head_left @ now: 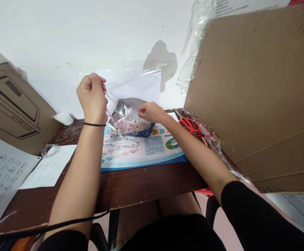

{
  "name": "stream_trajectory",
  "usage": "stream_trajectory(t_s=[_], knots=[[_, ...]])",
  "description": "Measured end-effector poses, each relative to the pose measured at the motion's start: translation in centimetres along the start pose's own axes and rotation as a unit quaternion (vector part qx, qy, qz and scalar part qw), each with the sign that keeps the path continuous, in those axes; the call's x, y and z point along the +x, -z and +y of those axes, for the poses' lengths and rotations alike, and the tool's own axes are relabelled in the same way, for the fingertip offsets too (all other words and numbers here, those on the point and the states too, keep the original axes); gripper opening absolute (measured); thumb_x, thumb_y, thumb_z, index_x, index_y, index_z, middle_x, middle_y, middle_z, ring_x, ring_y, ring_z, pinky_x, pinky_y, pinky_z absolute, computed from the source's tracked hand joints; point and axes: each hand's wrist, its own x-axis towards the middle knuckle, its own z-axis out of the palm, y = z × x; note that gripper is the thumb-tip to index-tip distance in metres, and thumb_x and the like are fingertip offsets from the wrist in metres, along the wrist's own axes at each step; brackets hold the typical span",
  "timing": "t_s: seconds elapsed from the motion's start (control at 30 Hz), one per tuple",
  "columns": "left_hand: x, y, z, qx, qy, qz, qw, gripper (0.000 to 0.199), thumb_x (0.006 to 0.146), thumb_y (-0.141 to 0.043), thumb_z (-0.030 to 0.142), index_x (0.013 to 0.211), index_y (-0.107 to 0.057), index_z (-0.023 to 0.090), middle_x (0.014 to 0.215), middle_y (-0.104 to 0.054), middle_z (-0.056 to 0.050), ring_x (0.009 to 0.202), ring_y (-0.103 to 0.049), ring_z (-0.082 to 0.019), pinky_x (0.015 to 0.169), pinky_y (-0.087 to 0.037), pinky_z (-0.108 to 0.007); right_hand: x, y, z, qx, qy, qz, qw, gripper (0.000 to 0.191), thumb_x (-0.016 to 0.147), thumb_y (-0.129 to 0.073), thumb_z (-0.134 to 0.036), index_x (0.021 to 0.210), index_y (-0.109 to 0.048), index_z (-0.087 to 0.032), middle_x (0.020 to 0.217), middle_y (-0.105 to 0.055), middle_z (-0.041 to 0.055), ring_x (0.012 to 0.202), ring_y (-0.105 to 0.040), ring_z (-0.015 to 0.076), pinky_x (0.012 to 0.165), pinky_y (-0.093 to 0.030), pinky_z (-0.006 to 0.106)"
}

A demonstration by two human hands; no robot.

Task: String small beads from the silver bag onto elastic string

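My left hand (93,96) is raised at the left of the beads, its fingers closed on a string of small pale and pink beads (111,94) that hangs down beside the wrist. Over the right side of an opened bag of mixed beads (131,127), my right hand (151,112) is pinched; whatever lies between its fingertips is too small to make out. The bag, silvery inside and dark blue at the front, rests on a printed sheet (131,155). More strung beads lie across the bag's front edge.
Red-handled scissors (188,124) lie right of the bag beside crumpled plastic. Large cardboard boxes (259,87) stand on both sides. A beaded loop (50,150) rests on white paper (50,170) at the left. A black cable (70,222) crosses the lower left.
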Motion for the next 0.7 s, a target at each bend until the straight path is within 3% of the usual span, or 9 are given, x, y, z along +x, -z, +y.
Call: stream_trajectory(t_s=[0.17,0.3,0.4,0.53,0.63,0.7], knots=[[-0.2,-0.3,-0.4,0.035,-0.018,-0.026,0.999,0.022,0.087,-0.052,0.021,0.067,-0.057,0.015,0.06,-0.045,-0.001,0.052,-0.034,-0.008,0.049,-0.022,-0.027,0.1,0.8,-0.8,0.13,0.004,0.108,0.986,0.02,0.082,-0.051,-0.029,0.071,-0.062,-0.018,0.078,-0.065,0.002,0.075,-0.058,0.0131,0.067,-0.044,0.027],[-0.4,-0.2,-0.6,0.052,-0.017,-0.047,0.997,0.023,0.089,-0.049,0.023,0.069,-0.058,0.015,0.062,-0.047,-0.001,0.053,-0.035,-0.008,0.052,-0.026,-0.027,0.2,1.2,-1.5,0.288,-0.012,0.129,0.949,0.02,0.086,-0.048,-0.033,0.078,-0.06,-0.018,0.09,-0.064,0.0028,0.071,-0.061,0.0111,0.061,-0.049,0.024],[-0.5,-0.1,-0.5,0.061,-0.017,-0.052,0.997,0.022,0.089,-0.049,0.025,0.072,-0.058,0.015,0.064,-0.047,0.0,0.053,-0.034,-0.007,0.053,-0.027,-0.027,0.4,1.2,-1.7,0.327,0.003,0.148,0.933,0.023,0.09,-0.043,-0.034,0.084,-0.059,-0.019,0.096,-0.063,0.0032,0.075,-0.062,0.01,0.064,-0.05,0.024],[-0.4,0.1,-0.4,0.085,-0.01,-0.064,0.994,0.02,0.089,-0.049,0.025,0.075,-0.059,0.014,0.066,-0.047,0.0,0.055,-0.035,-0.007,0.055,-0.029,-0.026,0.4,1.2,-1.2,0.209,0.013,0.127,0.97,0.02,0.089,-0.046,-0.028,0.081,-0.061,-0.017,0.085,-0.064,0.0031,0.079,-0.061,0.0123,0.071,-0.048,0.026],[-0.4,0.1,-0.3,0.11,-0.003,-0.079,0.991,0.021,0.089,-0.048,0.027,0.077,-0.059,0.014,0.067,-0.048,0.001,0.057,-0.036,-0.007,0.056,-0.03,-0.025,0.2,0.8,-0.5,0.054,-0.006,0.048,0.997,0.015,0.083,-0.052,-0.022,0.073,-0.063,-0.016,0.077,-0.065,0.0043,0.08,-0.06,0.0161,0.073,-0.045,0.03],[-0.5,0.1,-0.3,0.134,0.004,-0.102,0.986,0.022,0.089,-0.048,0.028,0.077,-0.059,0.015,0.068,-0.05,0.0,0.057,-0.037,-0.007,0.055,-0.029,-0.025,0.1,0.4,-0.1,-0.01,-0.027,-0.006,1.0,0.011,0.081,-0.056,-0.021,0.078,-0.065,-0.016,0.083,-0.067,0.0061,0.084,-0.06,0.0186,0.074,-0.044,0.033]])
